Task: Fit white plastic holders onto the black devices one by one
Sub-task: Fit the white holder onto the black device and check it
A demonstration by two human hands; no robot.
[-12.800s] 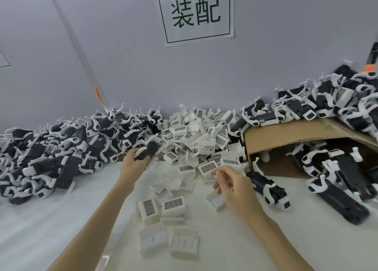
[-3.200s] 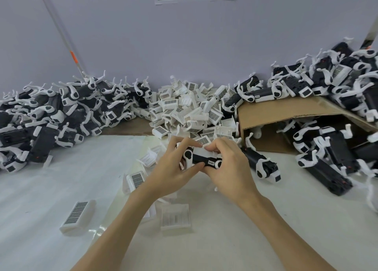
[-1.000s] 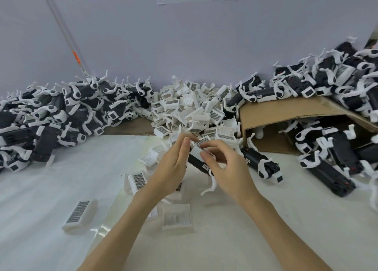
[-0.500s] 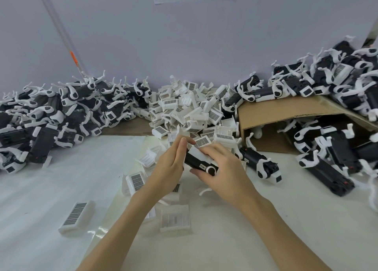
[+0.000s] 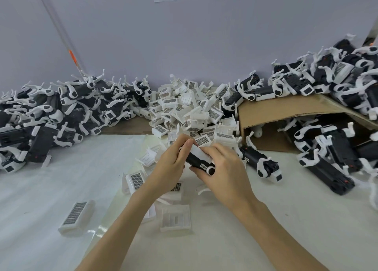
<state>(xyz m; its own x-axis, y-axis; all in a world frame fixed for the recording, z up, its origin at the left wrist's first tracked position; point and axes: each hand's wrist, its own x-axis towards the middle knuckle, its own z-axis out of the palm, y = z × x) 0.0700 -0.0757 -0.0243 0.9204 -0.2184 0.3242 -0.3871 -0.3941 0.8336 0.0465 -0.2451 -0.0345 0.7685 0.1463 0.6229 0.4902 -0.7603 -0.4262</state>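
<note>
Above the white table I hold one black device (image 5: pixel 197 162) between both hands. A white plastic holder (image 5: pixel 201 154) lies along its upper side. My left hand (image 5: pixel 170 164) grips the far end of the device, fingers curled over it. My right hand (image 5: pixel 222 168) grips the near end, fingers over the holder, thumb under the device by its round white cap (image 5: pixel 210 170). A heap of loose white holders (image 5: pixel 190 111) lies just behind my hands. Most of the device's body is hidden by my fingers.
A pile of black devices with holders (image 5: pixel 61 111) fills the left. More black devices lie on and inside an open cardboard box (image 5: pixel 286 111) at the right; one device (image 5: pixel 259 162) lies beside my right hand. Loose holders (image 5: pixel 75 217) (image 5: pixel 176 219) lie on the near table.
Within the last second my hands have closed round the device and brought the white holder flat onto it. The device has tilted down slightly toward the right.
</note>
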